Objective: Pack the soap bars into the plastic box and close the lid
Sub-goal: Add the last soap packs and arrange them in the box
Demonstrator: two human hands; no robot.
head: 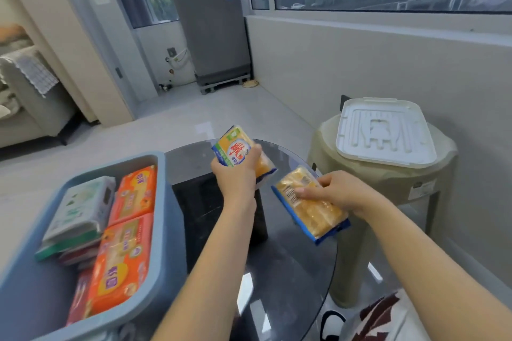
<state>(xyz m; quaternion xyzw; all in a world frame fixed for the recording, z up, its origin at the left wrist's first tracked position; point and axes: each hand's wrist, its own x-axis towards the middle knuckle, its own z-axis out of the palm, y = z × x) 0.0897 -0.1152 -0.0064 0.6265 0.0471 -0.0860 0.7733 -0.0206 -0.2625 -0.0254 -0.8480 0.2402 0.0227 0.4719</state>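
Left hand point(235, 171) and right hand point(336, 188) outstretched (each gripping one yellow soap pack) above glass table point(291, 271).

Head camera looks forward and down, close over the glass table point(291, 271).

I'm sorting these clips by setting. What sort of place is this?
Most likely a home, in a glazed balcony or laundry corner off a living room. A covered washing machine stands by the windows, a sofa shows at far left, and the hands work over a small glass table.
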